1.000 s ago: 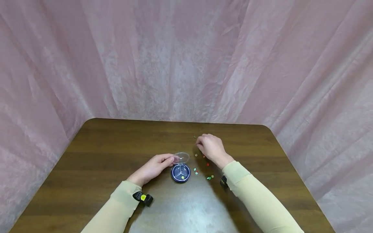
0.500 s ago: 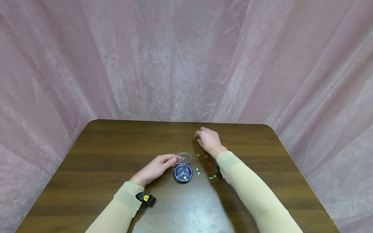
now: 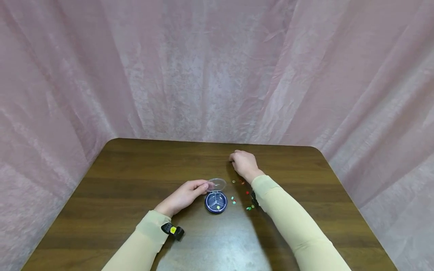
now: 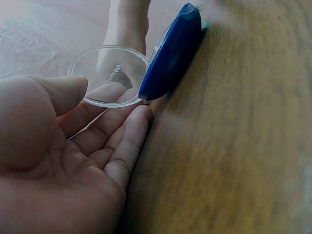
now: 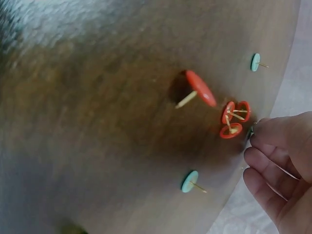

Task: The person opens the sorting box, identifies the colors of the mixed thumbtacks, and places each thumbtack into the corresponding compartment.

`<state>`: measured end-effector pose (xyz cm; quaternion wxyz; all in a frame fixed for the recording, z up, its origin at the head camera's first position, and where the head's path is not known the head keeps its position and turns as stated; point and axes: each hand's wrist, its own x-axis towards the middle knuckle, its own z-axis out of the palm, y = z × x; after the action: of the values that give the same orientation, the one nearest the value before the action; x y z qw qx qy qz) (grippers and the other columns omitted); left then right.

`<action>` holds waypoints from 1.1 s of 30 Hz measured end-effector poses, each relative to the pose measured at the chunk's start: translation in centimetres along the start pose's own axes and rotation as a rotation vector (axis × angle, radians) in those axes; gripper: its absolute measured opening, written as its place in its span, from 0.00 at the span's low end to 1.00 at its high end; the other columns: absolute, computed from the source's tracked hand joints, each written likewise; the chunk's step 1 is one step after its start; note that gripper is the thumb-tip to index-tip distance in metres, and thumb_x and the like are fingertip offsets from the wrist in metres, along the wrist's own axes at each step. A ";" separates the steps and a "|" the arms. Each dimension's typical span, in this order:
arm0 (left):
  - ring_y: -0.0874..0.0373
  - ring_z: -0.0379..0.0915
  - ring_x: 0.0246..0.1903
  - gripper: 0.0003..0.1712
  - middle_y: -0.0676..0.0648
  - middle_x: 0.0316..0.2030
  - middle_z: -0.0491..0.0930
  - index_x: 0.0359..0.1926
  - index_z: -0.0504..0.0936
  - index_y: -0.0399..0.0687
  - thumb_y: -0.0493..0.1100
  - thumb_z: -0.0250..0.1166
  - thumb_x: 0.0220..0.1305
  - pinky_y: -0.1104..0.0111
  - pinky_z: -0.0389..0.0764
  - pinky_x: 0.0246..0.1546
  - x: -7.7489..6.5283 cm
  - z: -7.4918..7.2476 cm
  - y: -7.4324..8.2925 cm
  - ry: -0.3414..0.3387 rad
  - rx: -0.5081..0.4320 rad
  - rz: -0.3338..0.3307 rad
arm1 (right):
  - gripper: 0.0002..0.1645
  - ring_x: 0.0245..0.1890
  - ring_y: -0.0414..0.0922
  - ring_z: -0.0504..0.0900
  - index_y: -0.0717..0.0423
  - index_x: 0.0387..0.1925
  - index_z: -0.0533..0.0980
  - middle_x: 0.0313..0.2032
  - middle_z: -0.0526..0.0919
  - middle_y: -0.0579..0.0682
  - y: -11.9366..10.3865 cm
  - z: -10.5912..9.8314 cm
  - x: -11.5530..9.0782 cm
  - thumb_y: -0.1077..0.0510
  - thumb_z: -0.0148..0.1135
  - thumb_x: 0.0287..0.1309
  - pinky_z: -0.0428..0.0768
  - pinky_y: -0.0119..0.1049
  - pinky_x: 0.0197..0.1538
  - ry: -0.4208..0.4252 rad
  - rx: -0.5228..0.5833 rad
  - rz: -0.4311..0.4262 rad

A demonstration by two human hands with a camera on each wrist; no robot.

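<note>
A round blue case (image 3: 215,212) with divided compartments sits on the table, its clear hinged lid (image 4: 109,56) raised. Inside lies one small yellow thumbtack (image 3: 218,207). My left hand (image 3: 183,195) pinches the lid's edge between thumb and fingers, to the left of the case. Farther back, my right hand (image 3: 245,164) is low over the table with curled fingers. In the right wrist view its thumb and forefinger pinch a small green thumbtack (image 5: 250,132), mostly covered by the fingertips. Close to them lie several red thumbtacks (image 5: 201,88) and pale green thumbtacks (image 5: 190,181).
Between the case and my right forearm, several red, green and yellowish thumbtacks (image 3: 249,208) are scattered, some with points upward. The brown wooden table (image 3: 152,162) has its far edge just beyond my right hand. Behind it hangs a pink curtain (image 3: 203,75).
My right hand has moved away from me toward the far edge, and the tack that lay by its fingers is covered now. My left hand keeps holding the lid.
</note>
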<state>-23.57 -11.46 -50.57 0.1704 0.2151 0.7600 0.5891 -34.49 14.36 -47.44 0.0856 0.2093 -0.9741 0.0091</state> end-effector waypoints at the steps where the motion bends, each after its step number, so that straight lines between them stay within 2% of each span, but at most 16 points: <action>1: 0.60 0.74 0.59 0.23 0.51 0.56 0.81 0.61 0.80 0.48 0.53 0.51 0.77 0.66 0.72 0.60 0.0 0.0 0.1 -0.003 0.003 0.001 | 0.11 0.45 0.47 0.83 0.45 0.43 0.86 0.41 0.83 0.44 0.1 0.0 -0.1 0.58 0.64 0.61 0.80 0.44 0.46 0.001 0.003 0.009; 5: 0.60 0.74 0.59 0.23 0.51 0.56 0.81 0.61 0.80 0.48 0.53 0.51 0.77 0.66 0.72 0.60 0.0 0.1 0.4 -0.006 0.006 0.005 | 0.08 0.46 0.46 0.83 0.44 0.40 0.85 0.41 0.84 0.44 0.2 -0.3 -0.4 0.58 0.64 0.61 0.80 0.43 0.46 -0.008 0.053 0.053; 12: 0.59 0.74 0.58 0.20 0.52 0.55 0.81 0.60 0.81 0.50 0.52 0.51 0.78 0.65 0.73 0.59 -0.2 -0.2 0.7 -0.001 0.001 0.003 | 0.06 0.42 0.43 0.82 0.45 0.40 0.85 0.39 0.86 0.41 0.2 -1.4 -0.9 0.55 0.64 0.64 0.78 0.43 0.46 -0.090 0.295 0.152; 16: 0.58 0.74 0.58 0.21 0.51 0.55 0.81 0.60 0.80 0.49 0.51 0.50 0.78 0.65 0.73 0.59 -0.3 -0.3 0.7 -0.002 -0.007 0.007 | 0.05 0.42 0.43 0.82 0.47 0.39 0.85 0.38 0.86 0.41 0.3 -1.5 -1.2 0.56 0.64 0.64 0.78 0.44 0.47 -0.113 0.366 0.163; 24: 0.59 0.74 0.59 0.20 0.51 0.55 0.81 0.60 0.80 0.50 0.51 0.51 0.78 0.65 0.73 0.59 -0.7 -0.3 0.8 0.002 -0.007 0.003 | 0.05 0.42 0.44 0.82 0.47 0.38 0.85 0.37 0.86 0.40 0.5 -1.3 -1.4 0.55 0.64 0.64 0.77 0.45 0.48 -0.122 0.381 0.183; 29: 0.59 0.74 0.59 0.20 0.52 0.55 0.81 0.60 0.80 0.50 0.51 0.51 0.78 0.66 0.73 0.59 -0.7 -0.4 0.7 0.001 -0.002 0.000 | 0.06 0.43 0.43 0.81 0.46 0.39 0.85 0.38 0.85 0.41 0.5 -1.4 -1.5 0.56 0.63 0.65 0.78 0.44 0.48 -0.123 0.336 0.187; 33: 0.58 0.74 0.59 0.20 0.51 0.55 0.81 0.60 0.80 0.48 0.50 0.51 0.78 0.65 0.73 0.59 -0.6 -0.4 0.6 0.003 -0.007 0.015 | 0.05 0.38 0.41 0.81 0.45 0.38 0.85 0.35 0.84 0.40 0.4 -1.3 -1.6 0.55 0.64 0.63 0.78 0.43 0.45 -0.100 0.296 0.173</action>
<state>-23.20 -12.02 -49.88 0.1659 0.2193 0.7564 0.5934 -32.98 15.44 -46.38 0.0041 0.1354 -0.9794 0.1495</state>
